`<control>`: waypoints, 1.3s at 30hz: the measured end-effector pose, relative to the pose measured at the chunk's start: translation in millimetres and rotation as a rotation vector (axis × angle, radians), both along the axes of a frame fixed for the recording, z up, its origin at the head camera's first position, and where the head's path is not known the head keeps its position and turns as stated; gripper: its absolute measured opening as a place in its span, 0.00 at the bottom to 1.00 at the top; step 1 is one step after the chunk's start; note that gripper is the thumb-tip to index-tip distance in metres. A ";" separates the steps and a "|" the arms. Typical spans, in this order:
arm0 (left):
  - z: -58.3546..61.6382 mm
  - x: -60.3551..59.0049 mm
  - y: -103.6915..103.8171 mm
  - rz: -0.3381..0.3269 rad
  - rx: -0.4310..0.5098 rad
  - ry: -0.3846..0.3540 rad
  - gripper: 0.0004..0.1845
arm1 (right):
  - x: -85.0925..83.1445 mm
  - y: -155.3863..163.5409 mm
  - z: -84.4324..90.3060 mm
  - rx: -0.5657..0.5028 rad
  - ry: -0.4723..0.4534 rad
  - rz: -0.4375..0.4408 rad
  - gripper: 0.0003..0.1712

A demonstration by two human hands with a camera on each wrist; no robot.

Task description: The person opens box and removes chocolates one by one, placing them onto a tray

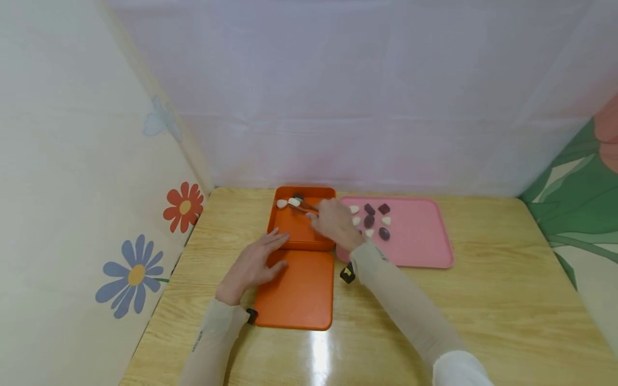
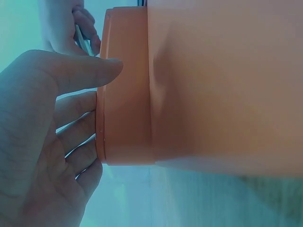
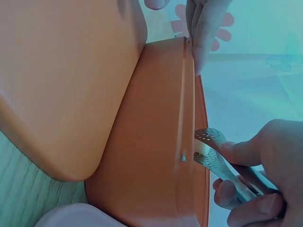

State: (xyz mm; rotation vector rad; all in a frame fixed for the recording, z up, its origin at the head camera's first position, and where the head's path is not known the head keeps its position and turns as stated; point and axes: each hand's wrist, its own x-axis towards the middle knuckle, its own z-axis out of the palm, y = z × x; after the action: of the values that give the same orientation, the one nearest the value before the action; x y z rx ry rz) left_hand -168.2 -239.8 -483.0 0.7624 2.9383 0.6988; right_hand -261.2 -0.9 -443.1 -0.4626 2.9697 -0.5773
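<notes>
In the head view, a wooden table [image 1: 483, 300] fills the lower half of the frame. At its centre stands an orange box [image 1: 299, 236], with its orange lid [image 1: 301, 289] lying flat just below it, touching its near edge. The left hand [image 1: 253, 265] lies with relaxed, straight fingers at the box's lower left corner, the palm partly over the lid. The right hand [image 1: 335, 222] reaches over the box's right rim and grips metal tongs [image 1: 304, 206], whose tips are at a small white piece [image 1: 294, 202] in the box's upper left part; another white piece [image 1: 281, 203] lies just left of it. To the right, a pink tray [image 1: 420, 241] holds several dark and white pieces. No writing can be read anywhere.

In the left wrist view, the left hand [image 2: 42, 142] fills the left of the frame, its straight fingers [image 2: 75, 132] touching the box [image 2: 128, 94] wall and the thumb laid at its rim.

In the right wrist view, the right hand [image 3: 260, 184] at lower right is closed around the tongs [image 3: 218, 163], whose perforated tips sit just above the box [image 3: 151, 156] rim. The lid [image 3: 61, 80] fills the upper left.
</notes>
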 end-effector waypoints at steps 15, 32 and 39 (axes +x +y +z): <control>-3.6 -1.5 1.0 -0.005 0.006 -0.007 0.36 | 9.3 19.7 3.1 -0.059 -0.068 -0.003 0.21; -3.2 -0.6 0.8 0.002 0.000 0.006 0.36 | 34.3 52.0 14.1 -0.138 0.115 0.043 0.20; -1.2 -0.6 0.5 -0.007 0.009 0.016 0.36 | 45.2 59.5 18.4 -0.115 0.199 0.055 0.19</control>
State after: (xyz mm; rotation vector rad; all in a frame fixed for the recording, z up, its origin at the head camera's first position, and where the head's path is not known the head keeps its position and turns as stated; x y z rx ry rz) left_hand -168.8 -239.3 -484.3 0.7823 2.9476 0.7093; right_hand -216.0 58.6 -424.7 -0.6451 3.1088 -0.7405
